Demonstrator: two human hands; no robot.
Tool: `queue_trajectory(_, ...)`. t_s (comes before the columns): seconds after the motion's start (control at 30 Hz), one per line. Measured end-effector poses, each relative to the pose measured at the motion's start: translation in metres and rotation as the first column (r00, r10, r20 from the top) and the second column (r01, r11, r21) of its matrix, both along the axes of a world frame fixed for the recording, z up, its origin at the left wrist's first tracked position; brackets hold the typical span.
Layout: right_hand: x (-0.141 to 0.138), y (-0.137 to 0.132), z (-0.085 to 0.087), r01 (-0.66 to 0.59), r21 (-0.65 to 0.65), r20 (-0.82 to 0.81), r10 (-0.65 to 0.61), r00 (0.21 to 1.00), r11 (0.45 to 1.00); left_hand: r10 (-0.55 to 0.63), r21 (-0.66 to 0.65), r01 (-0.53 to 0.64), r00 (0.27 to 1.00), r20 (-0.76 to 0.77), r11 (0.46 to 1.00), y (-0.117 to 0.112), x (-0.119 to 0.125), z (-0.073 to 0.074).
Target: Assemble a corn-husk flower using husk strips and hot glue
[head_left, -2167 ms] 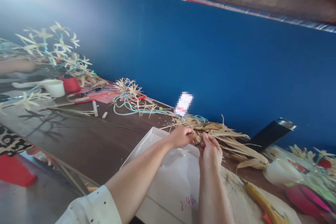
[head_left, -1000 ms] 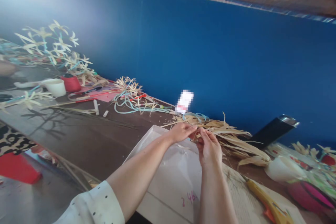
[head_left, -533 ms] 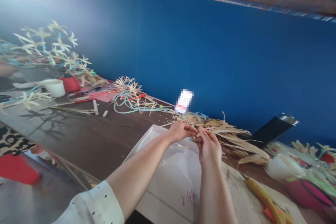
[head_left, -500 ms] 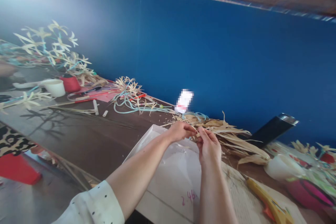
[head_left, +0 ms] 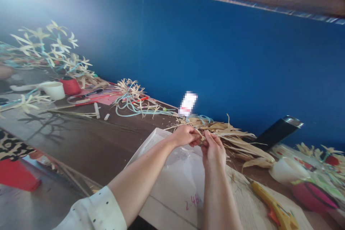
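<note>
My left hand (head_left: 185, 136) and my right hand (head_left: 214, 148) are close together over a shallow white box (head_left: 176, 179). Between their closed fingertips is a thin pale strip of dried husk (head_left: 199, 133), both hands pinching it. Its lower end is hidden by the fingers. Just beyond and to the right of my hands lies a pile of dried husks (head_left: 239, 142). Behind the left hand, a small bright blurred-out rectangle (head_left: 188, 103) leans near the blue wall.
A black flask (head_left: 279, 133) leans at the right. Nearer are a white cup (head_left: 288, 170), a pink round item (head_left: 314, 196) and a yellow tool (head_left: 273, 205). Pale husk flowers (head_left: 59, 45), a white dipper (head_left: 54, 90) and blue cords (head_left: 121, 106) lie leftward. A patterned sleeve (head_left: 13, 145) shows at the left edge.
The fingers of my left hand have shifted slightly around the strip, and the strip shows a little more between the hands. The whole view has moved slightly.
</note>
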State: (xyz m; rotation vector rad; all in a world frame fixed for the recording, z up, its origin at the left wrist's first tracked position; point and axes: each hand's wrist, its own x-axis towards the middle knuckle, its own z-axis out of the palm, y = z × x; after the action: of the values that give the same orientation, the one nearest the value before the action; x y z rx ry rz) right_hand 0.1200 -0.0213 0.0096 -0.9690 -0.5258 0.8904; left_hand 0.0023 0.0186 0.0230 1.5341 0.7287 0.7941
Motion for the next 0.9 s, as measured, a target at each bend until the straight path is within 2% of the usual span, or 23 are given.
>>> queue_trajectory(0.33, 0.0007, 0.0008, 0.0016, -0.003, 0.033, -0.087, 0.006, 0.996, 0.999, 0.122, 0.229, -0.092, 0.985, -0.122, 0.969, -0.0023, -0.0001, 0.0019)
queue_trajectory(0.67, 0.0022, 0.0007, 0.0024, -0.019, 0.035, -0.123, 0.023, 0.992, 0.999, 0.122, 0.258, -0.080, 0.981, -0.150, 0.963, -0.0048, 0.0001, 0.0046)
queue_trajectory(0.9, 0.0045, -0.0010, 0.0052, -0.062, 0.024, -0.095, 0.064, 0.993, 0.998, 0.061, 0.227, -0.034, 0.991, -0.115, 0.973, -0.0046, -0.0015, 0.0040)
